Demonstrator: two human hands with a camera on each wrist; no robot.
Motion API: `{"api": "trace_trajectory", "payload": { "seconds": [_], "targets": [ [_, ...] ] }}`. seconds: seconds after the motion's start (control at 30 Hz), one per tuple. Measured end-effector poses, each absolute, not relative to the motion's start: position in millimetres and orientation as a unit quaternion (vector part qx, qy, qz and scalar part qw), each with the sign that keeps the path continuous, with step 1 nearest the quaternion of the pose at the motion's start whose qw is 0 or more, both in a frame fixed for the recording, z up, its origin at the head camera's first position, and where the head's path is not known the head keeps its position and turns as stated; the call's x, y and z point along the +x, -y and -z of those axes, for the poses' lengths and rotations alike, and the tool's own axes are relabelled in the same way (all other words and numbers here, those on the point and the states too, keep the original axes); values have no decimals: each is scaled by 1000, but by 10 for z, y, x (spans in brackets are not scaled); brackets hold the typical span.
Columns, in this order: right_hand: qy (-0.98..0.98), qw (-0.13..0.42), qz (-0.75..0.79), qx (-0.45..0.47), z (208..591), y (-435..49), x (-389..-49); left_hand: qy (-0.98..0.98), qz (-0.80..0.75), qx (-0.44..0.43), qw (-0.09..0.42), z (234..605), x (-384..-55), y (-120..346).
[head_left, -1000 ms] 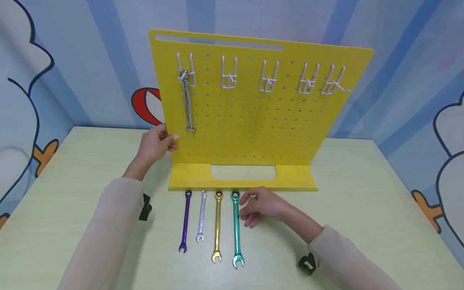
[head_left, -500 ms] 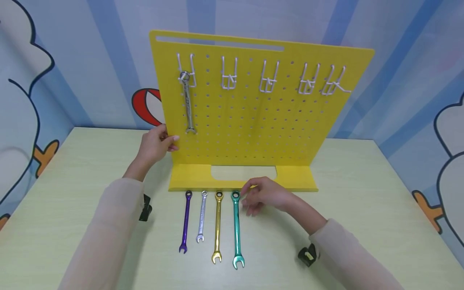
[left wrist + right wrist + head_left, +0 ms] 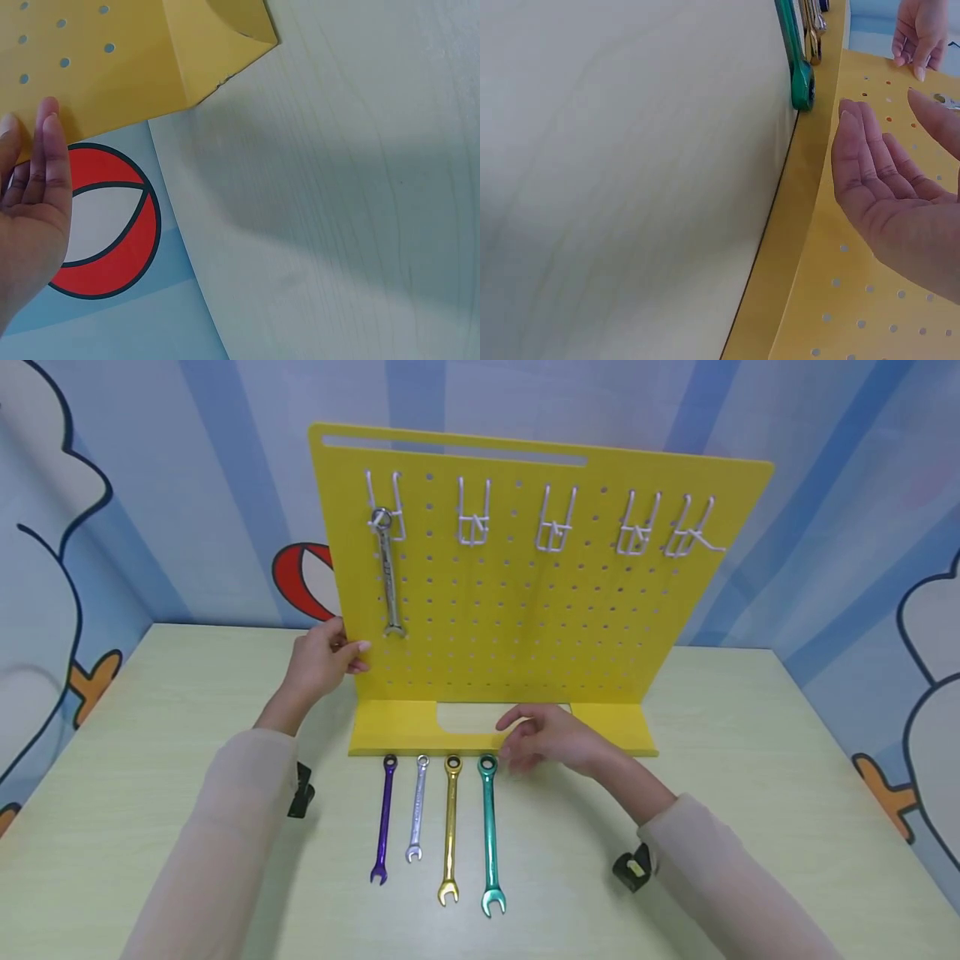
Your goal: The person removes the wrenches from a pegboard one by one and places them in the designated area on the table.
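A yellow pegboard (image 3: 465, 664) stands on its base at the back of the table. My left hand (image 3: 318, 658) holds its left edge, thumb in front and other fingers partly hidden behind. On the leftmost hook hangs a silver combination wrench (image 3: 388, 578). My right hand (image 3: 558, 742) hovers over the front of the base with loosely bent fingers and nothing in them; the right wrist view shows its palm (image 3: 907, 217) bare. Just left of and below it lies a green wrench (image 3: 491, 835). Beside that lie a gold wrench (image 3: 450, 831), a smaller silver wrench (image 3: 417, 810) and a purple wrench (image 3: 384, 818).
Several white wire hooks (image 3: 473, 529) line the upper pegboard; the rightmost one's prong (image 3: 708, 541) points sideways. The base has a cutout (image 3: 468, 717) in its middle. Behind the pale table (image 3: 750, 760) is a blue patterned backdrop (image 3: 247, 485).
My right hand has moved up and away from beside the green wrench to over the pegboard's base. My left hand and the wrenches have stayed where they were.
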State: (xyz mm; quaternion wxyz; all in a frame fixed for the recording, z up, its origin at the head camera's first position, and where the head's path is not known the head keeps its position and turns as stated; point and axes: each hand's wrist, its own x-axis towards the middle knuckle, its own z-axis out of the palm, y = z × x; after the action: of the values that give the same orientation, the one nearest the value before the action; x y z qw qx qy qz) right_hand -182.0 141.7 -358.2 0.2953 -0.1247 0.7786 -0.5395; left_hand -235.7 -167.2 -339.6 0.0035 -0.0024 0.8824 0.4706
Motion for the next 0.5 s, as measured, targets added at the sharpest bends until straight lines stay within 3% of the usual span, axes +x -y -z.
{"api": "trace_trajectory", "payload": {
  "seconds": [0.5],
  "targets": [
    [-776, 275, 544, -165, 3428, -1242, -1926, -880, -475, -8, 5, 3388, -2351, 1670]
  ]
}}
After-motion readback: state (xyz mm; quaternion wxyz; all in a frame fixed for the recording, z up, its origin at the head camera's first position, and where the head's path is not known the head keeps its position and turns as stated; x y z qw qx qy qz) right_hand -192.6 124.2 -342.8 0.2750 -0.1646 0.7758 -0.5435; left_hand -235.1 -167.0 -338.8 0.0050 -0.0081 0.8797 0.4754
